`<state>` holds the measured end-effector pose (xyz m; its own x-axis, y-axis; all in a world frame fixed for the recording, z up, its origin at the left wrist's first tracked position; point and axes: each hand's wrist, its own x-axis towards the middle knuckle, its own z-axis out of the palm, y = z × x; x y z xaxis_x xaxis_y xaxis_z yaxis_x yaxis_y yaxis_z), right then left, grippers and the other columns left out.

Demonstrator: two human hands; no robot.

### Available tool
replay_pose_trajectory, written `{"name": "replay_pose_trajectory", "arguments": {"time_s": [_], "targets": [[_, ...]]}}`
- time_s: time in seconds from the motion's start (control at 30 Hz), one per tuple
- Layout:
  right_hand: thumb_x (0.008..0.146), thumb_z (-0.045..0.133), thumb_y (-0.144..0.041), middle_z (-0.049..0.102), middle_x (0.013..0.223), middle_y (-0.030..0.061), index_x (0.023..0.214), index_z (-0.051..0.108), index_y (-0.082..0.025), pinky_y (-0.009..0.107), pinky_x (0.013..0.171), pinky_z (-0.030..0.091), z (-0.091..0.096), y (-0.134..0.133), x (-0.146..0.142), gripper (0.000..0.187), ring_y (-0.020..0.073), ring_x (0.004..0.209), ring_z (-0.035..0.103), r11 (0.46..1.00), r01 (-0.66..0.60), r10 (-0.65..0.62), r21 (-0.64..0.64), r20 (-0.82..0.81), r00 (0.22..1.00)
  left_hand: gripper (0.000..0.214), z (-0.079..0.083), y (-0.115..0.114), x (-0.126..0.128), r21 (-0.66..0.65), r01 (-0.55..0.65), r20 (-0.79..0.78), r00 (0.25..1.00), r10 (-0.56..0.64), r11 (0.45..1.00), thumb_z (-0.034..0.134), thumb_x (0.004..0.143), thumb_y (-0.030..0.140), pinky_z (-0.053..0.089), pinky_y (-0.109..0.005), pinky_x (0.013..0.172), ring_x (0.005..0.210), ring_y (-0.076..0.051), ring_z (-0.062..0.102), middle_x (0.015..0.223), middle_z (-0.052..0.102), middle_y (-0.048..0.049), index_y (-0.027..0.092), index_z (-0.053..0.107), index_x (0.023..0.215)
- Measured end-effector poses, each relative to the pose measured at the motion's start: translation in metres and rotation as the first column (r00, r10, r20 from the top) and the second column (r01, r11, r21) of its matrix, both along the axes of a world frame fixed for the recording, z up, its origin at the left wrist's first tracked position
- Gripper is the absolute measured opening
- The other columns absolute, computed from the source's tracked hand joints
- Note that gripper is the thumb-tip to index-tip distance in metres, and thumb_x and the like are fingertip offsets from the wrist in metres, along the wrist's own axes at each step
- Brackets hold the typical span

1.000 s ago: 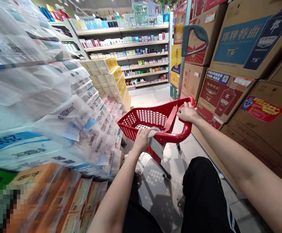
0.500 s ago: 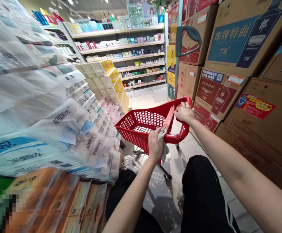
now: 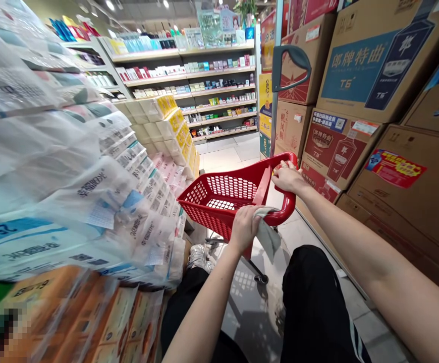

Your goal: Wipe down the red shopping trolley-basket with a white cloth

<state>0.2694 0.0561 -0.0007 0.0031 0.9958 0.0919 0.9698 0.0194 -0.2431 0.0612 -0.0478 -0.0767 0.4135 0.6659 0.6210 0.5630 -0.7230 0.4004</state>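
Note:
A small red plastic shopping cart [image 3: 212,219] with perforated sides stands in front of my knees, its basket pointing left. Its thick looped handle [image 3: 288,206] curves toward me on the right. My right hand [image 3: 288,176] is closed around the far side of that loop. At the near rear corner of the basket, my left hand [image 3: 244,224] is closed on a light grey cloth [image 3: 268,236]. Part of the cloth lies over the handle, and its loose end hangs below. My left fingertips are partly hidden by the hand itself.
Plastic-wrapped tissue packs [image 3: 102,191] are piled on the left, with orange packs [image 3: 53,307] below. Cardboard cartons [image 3: 351,65] are stacked on the right. A post with a dark grey handle [image 3: 276,75] rises before them. Stocked shelves [image 3: 189,75] stand behind.
My left hand has shifted the cloth to the right along the handle, and more of it now hangs down. My right hand stays on the handle.

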Motion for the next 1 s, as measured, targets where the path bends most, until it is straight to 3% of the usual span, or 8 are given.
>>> {"name": "replay_pose_trajectory", "arguments": {"time_s": [0.13,0.23,0.43,0.5,0.6,0.73,0.87,1.0], "targets": [[0.087,0.035,-0.041,0.025,0.152,0.0035,0.11,0.068,-0.028,0.069,0.101,0.02,0.002,-0.002,-0.003,0.042,0.039,0.137,0.018,1.0,0.012,-0.012,-0.002,-0.002,1.0,0.038,0.009,0.022,-0.024,-0.231,-0.097,0.068,0.991,0.116,0.968,0.026,0.097,0.038,0.045,-0.033,0.088,0.099,-0.019,0.059,0.104,0.064,-0.0078,0.019,0.057,0.107],[0.088,0.034,-0.04,0.027,0.151,0.004,0.108,0.069,-0.027,0.069,0.101,0.018,0.002,-0.004,-0.006,0.042,0.0394,0.137,0.018,1.0,0.026,-0.026,0.01,0.0,1.0,0.039,0.023,0.045,-0.042,-0.341,-0.343,0.002,0.931,0.366,0.875,0.029,0.094,0.048,0.047,-0.035,0.078,0.086,-0.022,0.062,0.089,0.064,-0.008,0.019,0.055,0.097],[0.087,0.036,-0.038,0.029,0.15,0.0044,0.107,0.069,-0.027,0.069,0.101,0.018,0.004,-0.007,-0.006,0.04,0.0393,0.137,0.018,1.0,0.023,-0.023,0.018,-0.007,1.0,0.042,0.067,0.083,-0.03,-0.128,-0.635,0.205,0.735,0.647,0.762,0.039,0.09,0.049,0.042,-0.043,0.09,0.105,-0.029,0.052,0.109,0.054,-0.0159,0.014,0.043,0.112],[0.087,0.036,-0.038,0.03,0.15,0.0041,0.106,0.069,-0.027,0.069,0.101,0.018,0.005,-0.007,-0.005,0.04,0.0388,0.137,0.017,1.0,0.023,-0.023,0.02,-0.004,1.0,0.037,0.068,0.087,-0.013,-0.116,-0.542,0.148,0.82,0.554,0.833,0.042,0.089,0.038,0.04,-0.044,0.093,0.109,-0.028,0.049,0.114,0.05,-0.0175,0.011,0.041,0.114],[0.086,0.037,-0.038,0.029,0.15,0.0041,0.106,0.069,-0.026,0.067,0.101,0.02,0.004,-0.008,-0.004,0.04,0.0382,0.137,0.016,0.999,0.024,-0.025,0.022,0.012,1.0,0.03,0.055,0.088,0.007,-0.243,-0.179,-0.152,0.978,0.145,0.953,0.043,0.085,0.023,0.04,-0.043,0.096,0.105,-0.024,0.05,0.109,0.052,-0.0131,0.012,0.048,0.112],[0.086,0.036,-0.04,0.028,0.151,0.0038,0.106,0.069,-0.026,0.066,0.101,0.022,0.002,-0.009,0.0,0.041,0.0379,0.137,0.017,0.999,0.018,-0.019,0.046,0.025,1.0,0.031,0.042,0.086,0.01,-0.427,0.133,-0.315,0.905,-0.285,0.894,0.05,0.084,0.028,0.039,-0.039,0.101,0.112,-0.022,0.049,0.112,0.055,-0.0088,0.021,0.06,0.112],[0.086,0.036,-0.041,0.028,0.151,0.0036,0.105,0.069,-0.027,0.065,0.101,0.023,0.001,-0.007,0.007,0.04,0.0367,0.138,0.016,0.999,-0.01,0.01,0.04,0.022,1.0,0.039,0.038,0.086,0.008,-0.465,0.209,-0.316,0.868,-0.382,0.86,0.042,0.09,0.043,0.034,-0.041,0.108,0.134,-0.025,0.035,0.137,0.047,-0.0102,0.023,0.059,0.119],[0.087,0.036,-0.04,0.026,0.152,0.0023,0.115,0.063,-0.032,0.065,0.102,0.023,0.001,0.002,0.015,0.04,0.0355,0.139,0.015,0.999,-0.025,0.024,0.026,0.024,0.999,0.047,0.026,0.098,0.025,-0.441,0.134,-0.371,0.873,-0.316,0.887,0.034,0.093,0.042,0.029,-0.046,0.111,0.138,-0.027,0.029,0.145,0.038,-0.0121,0.02,0.046,0.133]]}}
